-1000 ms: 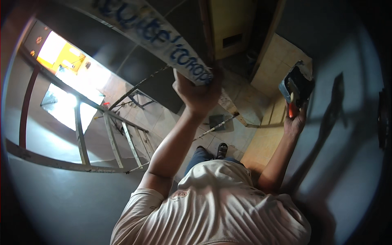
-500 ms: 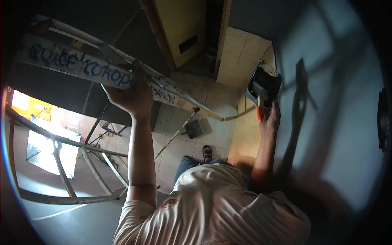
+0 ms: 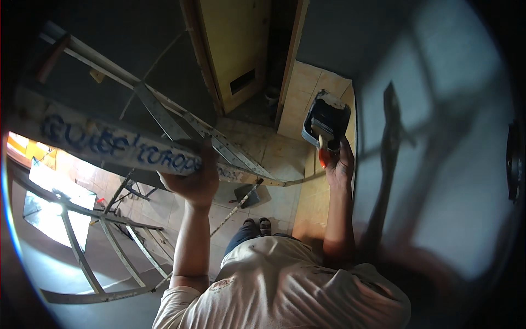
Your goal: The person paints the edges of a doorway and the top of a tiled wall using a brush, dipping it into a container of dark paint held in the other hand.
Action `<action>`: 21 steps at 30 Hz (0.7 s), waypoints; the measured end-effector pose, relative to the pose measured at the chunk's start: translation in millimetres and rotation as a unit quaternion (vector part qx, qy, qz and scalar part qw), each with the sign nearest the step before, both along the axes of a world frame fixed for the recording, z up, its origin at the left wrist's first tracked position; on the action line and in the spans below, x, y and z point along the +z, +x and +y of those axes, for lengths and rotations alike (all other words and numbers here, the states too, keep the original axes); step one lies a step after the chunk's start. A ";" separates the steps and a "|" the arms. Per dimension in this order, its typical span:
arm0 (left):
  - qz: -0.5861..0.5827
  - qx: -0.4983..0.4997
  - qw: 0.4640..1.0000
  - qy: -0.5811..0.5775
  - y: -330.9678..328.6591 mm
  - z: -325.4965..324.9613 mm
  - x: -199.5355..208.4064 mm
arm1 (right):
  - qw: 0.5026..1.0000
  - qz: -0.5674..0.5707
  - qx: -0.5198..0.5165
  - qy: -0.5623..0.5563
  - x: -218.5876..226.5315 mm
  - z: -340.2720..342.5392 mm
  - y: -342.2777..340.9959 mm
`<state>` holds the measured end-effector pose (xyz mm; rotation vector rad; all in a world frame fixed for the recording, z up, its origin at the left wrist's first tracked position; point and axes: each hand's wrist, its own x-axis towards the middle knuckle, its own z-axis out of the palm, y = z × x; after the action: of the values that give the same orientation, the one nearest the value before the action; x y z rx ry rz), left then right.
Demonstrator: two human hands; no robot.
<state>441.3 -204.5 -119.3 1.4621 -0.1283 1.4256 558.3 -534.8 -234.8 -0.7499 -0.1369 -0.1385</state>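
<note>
My left hand (image 3: pixel 195 178) is closed around the pale, blue-lettered side rail (image 3: pixel 90 140) of a metal ladder. My right hand (image 3: pixel 341 165) is raised near the wall and holds up a dark, paint-smeared tray (image 3: pixel 335 117) by its near end. Inside the tray lies a paintbrush (image 3: pixel 322 130) with a pale handle ending in orange. That orange end (image 3: pixel 323 159) sticks out over the tray's edge beside my fingers, and I cannot tell whether they also pinch it.
A second ladder-like frame (image 3: pixel 130 266) stands at lower left near a bright lamp panel (image 3: pixel 57 205). A rope (image 3: pixel 236 207) slants below the rail. On the tiled floor sits a dark shallow container (image 3: pixel 251 195). Ahead is a yellow door (image 3: pixel 230 52); a pale wall (image 3: pixel 438 181) rises at right.
The tray and my right hand have shifted left, away from the wall. My left hand and the rail sit lower in the picture. Both feet now show side by side.
</note>
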 end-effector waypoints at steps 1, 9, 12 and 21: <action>-0.002 -0.005 1.000 0.006 -6.7 -10.5 -7.6 | 1.000 -0.015 0.018 0.001 -0.2 -1.0 -1.7; 0.005 -0.093 0.996 -0.015 -84.6 -70.1 -24.1 | 0.997 -0.063 0.027 -0.034 54.6 10.2 -42.5; -0.074 -0.161 0.983 0.038 -110.4 -64.3 -31.4 | 0.999 -0.047 0.024 -0.014 68.7 19.7 -51.6; -0.041 -0.025 0.999 -0.024 -220.0 -59.2 -76.4 | 0.990 -0.109 0.087 0.033 28.8 19.4 -15.0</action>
<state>221.3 -263.7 -195.7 1.3539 -0.1793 1.4393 543.3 -515.4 -206.0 -0.6522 -0.4019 -0.0583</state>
